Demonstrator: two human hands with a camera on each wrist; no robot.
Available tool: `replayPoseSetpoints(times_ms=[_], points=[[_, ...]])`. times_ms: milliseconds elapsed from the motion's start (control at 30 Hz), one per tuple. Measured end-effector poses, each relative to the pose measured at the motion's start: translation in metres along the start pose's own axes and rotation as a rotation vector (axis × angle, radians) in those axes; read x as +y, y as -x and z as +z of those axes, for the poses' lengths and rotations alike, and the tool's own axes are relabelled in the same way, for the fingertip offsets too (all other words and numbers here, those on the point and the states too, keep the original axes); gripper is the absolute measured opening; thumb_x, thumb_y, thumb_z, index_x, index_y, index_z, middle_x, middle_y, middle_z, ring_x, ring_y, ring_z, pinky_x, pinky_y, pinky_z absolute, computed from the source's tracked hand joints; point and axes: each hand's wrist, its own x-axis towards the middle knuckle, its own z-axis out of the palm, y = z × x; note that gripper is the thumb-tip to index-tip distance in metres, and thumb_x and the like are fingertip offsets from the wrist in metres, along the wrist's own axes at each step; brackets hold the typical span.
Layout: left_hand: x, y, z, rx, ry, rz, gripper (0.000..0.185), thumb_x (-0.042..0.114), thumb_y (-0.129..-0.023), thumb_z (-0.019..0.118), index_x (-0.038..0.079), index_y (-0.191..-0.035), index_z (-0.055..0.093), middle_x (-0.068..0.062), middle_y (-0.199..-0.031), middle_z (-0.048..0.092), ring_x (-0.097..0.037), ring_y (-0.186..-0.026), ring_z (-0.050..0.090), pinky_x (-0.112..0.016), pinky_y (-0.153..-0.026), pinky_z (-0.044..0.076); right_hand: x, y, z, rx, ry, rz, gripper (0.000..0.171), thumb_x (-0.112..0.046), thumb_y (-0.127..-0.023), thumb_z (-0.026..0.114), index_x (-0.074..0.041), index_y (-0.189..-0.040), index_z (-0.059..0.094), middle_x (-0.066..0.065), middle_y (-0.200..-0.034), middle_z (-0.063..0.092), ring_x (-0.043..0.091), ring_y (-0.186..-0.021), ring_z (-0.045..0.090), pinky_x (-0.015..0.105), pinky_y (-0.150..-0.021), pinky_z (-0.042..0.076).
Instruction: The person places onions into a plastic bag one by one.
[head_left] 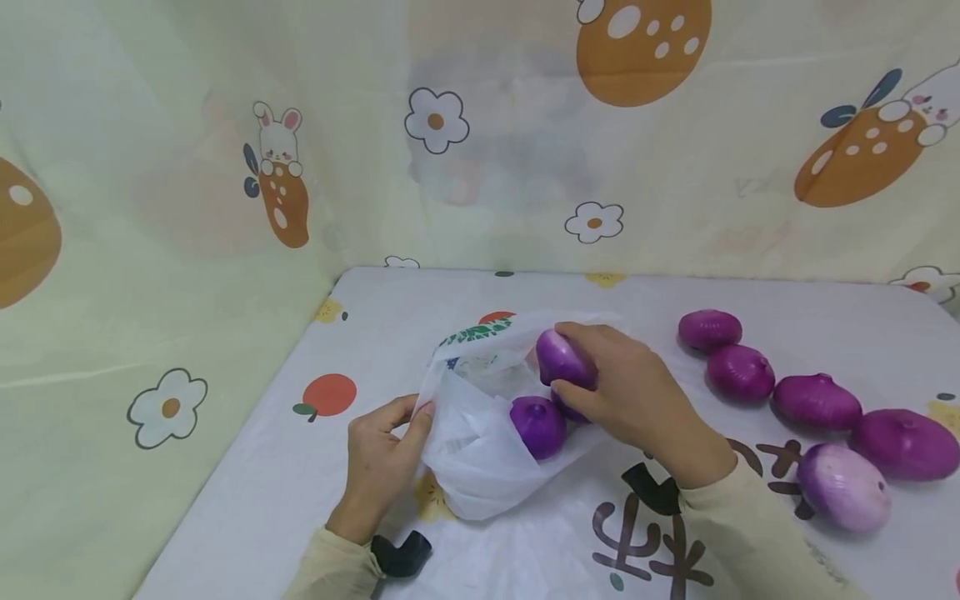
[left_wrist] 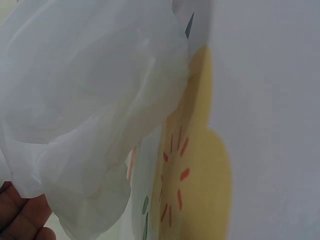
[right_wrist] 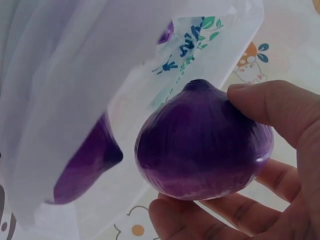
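Note:
A white plastic bag [head_left: 480, 467] with green print stands on the table, its mouth spread. My left hand [head_left: 382, 454] pinches the bag's left rim between thumb and fingers; in the left wrist view the thin plastic [left_wrist: 90, 85] covers part of that hand. At the right side of the mouth, my right hand [head_left: 633, 387] grips a purple onion [head_left: 561, 360] between thumb and fingers. That onion [right_wrist: 205, 145] shows its pointed tip upward in the right wrist view. Just below it a second onion [head_left: 538, 427] sits in the bag opening, and another [head_left: 572, 408] is mostly hidden behind the fingers.
Several more purple onions [head_left: 816, 402] lie in a slanting row on the right of the table [head_left: 247, 517]. A paler one [head_left: 843, 487] lies nearer the front. A patterned curtain [head_left: 510, 167] closes off the back and left sides.

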Motion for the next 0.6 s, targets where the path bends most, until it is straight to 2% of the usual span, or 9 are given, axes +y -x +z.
replayPoseSetpoints(times_ms=[233,600], points=[[-0.003,0.0,0.001,0.023,-0.01,0.046,0.009,0.003,-0.087,0.078,0.004,-0.095,0.082,-0.004,-0.088,0.08,-0.014,-0.08,0.077,-0.035,-0.073,0.062,-0.003,-0.005,0.011,-0.012,0.004,-0.005,0.061,-0.023,-0.087,0.082,-0.01,-0.143,0.06,0.015,-0.131,0.068,0.034,-0.113,0.068,0.055,-0.091,0.057],[-0.003,0.001,0.0,0.007,0.007,0.031,0.009,0.003,-0.089,0.078,0.004,-0.097,0.082,-0.004,-0.091,0.08,-0.015,-0.082,0.077,-0.042,-0.074,0.063,-0.007,-0.009,0.025,-0.033,-0.021,-0.001,0.059,-0.025,-0.088,0.081,-0.011,-0.142,0.061,0.014,-0.133,0.067,0.034,-0.114,0.068,0.055,-0.091,0.057]])
